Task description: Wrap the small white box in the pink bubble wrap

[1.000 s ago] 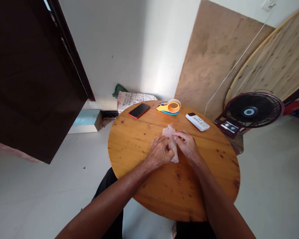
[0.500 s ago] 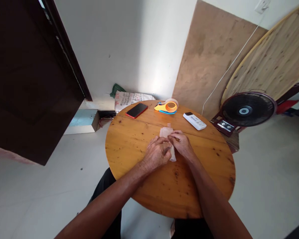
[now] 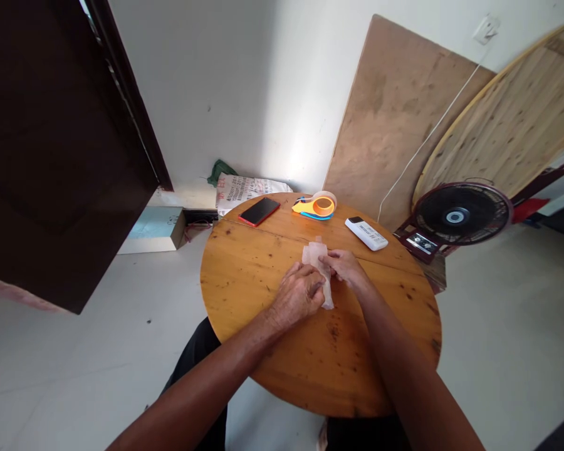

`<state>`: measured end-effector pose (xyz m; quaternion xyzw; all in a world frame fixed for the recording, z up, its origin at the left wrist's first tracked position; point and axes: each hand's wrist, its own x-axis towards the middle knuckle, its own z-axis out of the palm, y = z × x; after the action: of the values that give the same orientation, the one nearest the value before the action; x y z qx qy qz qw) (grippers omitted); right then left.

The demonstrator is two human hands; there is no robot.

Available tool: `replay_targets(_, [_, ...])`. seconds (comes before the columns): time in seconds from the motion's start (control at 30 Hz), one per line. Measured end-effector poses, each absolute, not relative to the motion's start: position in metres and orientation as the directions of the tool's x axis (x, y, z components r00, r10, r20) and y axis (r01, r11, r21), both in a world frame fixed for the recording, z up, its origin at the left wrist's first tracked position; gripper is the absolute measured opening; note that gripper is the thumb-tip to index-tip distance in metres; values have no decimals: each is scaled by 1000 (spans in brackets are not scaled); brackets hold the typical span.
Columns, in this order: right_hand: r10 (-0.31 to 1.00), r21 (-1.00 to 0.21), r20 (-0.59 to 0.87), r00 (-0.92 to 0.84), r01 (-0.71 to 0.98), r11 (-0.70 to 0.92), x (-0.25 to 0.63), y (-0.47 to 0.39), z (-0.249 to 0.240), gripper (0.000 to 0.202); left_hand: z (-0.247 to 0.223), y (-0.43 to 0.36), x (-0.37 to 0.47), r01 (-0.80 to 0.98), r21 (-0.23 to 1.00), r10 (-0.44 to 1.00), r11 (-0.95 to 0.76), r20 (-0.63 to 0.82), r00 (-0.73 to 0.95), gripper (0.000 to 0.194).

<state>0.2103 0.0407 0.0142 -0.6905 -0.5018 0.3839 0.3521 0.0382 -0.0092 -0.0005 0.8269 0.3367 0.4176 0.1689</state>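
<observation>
A thin, pale sheet (image 3: pixel 314 252) is spread on the round table (image 3: pixel 235 269). Its edge is pinched by the right hand (image 3: pixel 350 268). The left hand (image 3: pixel 294 297) is curled over it; whether anything is gripped there cannot be told. The sheet is laid out but not let go; what is left cannot be seen.

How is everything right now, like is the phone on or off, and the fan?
Sheet: wrinkled, partly covered
Left hand: curled over sheet
Right hand: fingers on sheet
Phone: screen dark
Dispenser: loaded with tape
Fan: upright, spinning unclear
Door: looks open
</observation>
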Motion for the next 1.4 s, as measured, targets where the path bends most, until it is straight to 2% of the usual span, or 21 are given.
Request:
replay_targets(0.13, [972,-898,-142,187,389,-206,209,43,7,22,1,-10,38,430,567,712,-702,541,448,20])
replay_targets(0.27, [981,-919,-40,191,378,-111,208,47,-4,25,1,-10,38,468,550,723,-691,536,437,19])
replay_targets(0.47, [961,-788,129,245,614,-50,209,50,-14,24,4,-15,38,557,465,721,-688,529,448,17])
replay_targets(0.6, [951,-750,194,242,661,-15,210,49,-16,27,7,-18,38,580,485,753,-655,480,450,18])
replay_targets(0.67, [947,-795,198,255,606,3,208,46,-15,28,8,-20,39,561,531,772,-635,451,447,18])
replay_targets(0.77, [959,-919,122,257,393,12,204,40,-6,25,9,-19,39,531,601,802,-597,424,420,18])
replay_targets(0.87, [987,-988,-5,164,151,-30,201,31,10,27,9,-17,38,494,658,821,-568,410,398,18])
replay_targets(0.93, [994,-995,-53,98,78,-61,200,24,22,32,8,-16,38,468,685,825,-559,405,394,19])
replay_targets(1.1, [998,-989,-56,0,134,-55,202,9,40,34,5,-15,37,461,691,826,-557,403,393,21])
replay_targets(1.3, [993,-981,89,-75,168,101,207,-7,33,27,8,-25,38,617,608,865,-500,380,326,26])
replay_targets(1.4, [986,-974,145,-85,164,157,211,-12,25,23,7,-28,42,644,648,911,-407,340,234,28])
